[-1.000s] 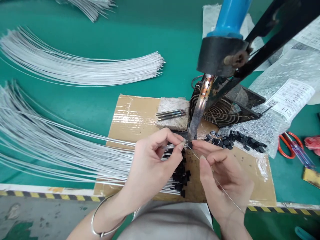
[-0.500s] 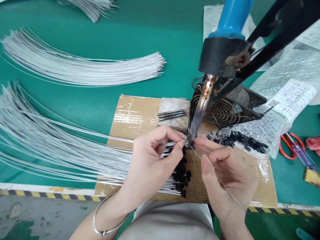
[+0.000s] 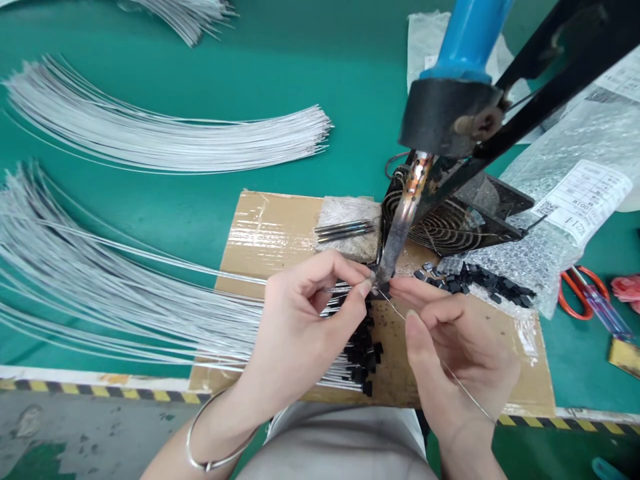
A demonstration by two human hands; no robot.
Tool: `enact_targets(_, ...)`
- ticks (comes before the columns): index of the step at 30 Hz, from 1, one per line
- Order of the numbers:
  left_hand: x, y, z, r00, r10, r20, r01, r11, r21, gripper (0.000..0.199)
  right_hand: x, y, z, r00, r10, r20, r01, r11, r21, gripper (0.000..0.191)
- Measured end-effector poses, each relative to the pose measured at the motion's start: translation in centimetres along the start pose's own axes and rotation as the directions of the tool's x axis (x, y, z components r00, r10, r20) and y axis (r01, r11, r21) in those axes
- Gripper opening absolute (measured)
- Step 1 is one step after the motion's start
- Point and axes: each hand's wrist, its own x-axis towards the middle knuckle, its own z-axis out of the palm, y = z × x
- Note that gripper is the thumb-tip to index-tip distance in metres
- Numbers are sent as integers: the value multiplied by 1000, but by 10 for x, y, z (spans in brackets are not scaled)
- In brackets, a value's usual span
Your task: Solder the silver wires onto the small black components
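My left hand point(image 3: 310, 320) pinches the end of a thin pale wire between thumb and forefinger, close to the tip of a soldering iron point(image 3: 413, 180). The iron has a blue handle and points downward in a black clamp. Solder wire point(image 3: 395, 309) runs from the tip back through my right hand point(image 3: 457, 353), whose thumb and fingers are closed on it. The joint at the tip is too small to make out. Beneath my left hand lie grey-white wires point(image 3: 220, 320) with black connectors point(image 3: 365, 360) at their ends.
Cardboard point(image 3: 270, 220) covers the green table. Behind the iron stands a black fan point(image 3: 450, 213). Loose black pieces point(image 3: 480, 280) lie on the right near scissors point(image 3: 583, 293) and bubble wrap point(image 3: 520, 260). Another wire bundle point(image 3: 200, 140) lies at the back left; metal rods point(image 3: 345, 230) rest on a pad.
My right hand has shifted very slightly to the right along with the solder wire. My left hand stays almost still at the iron's tip.
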Motion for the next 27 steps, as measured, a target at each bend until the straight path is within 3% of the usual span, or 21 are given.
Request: enact_targets(27, -2, -5, -2, 1000, 6, 6, -6, 1000, 16, 14, 1, 3, 2, 1000, -17, -20, 17, 1000, 17, 17)
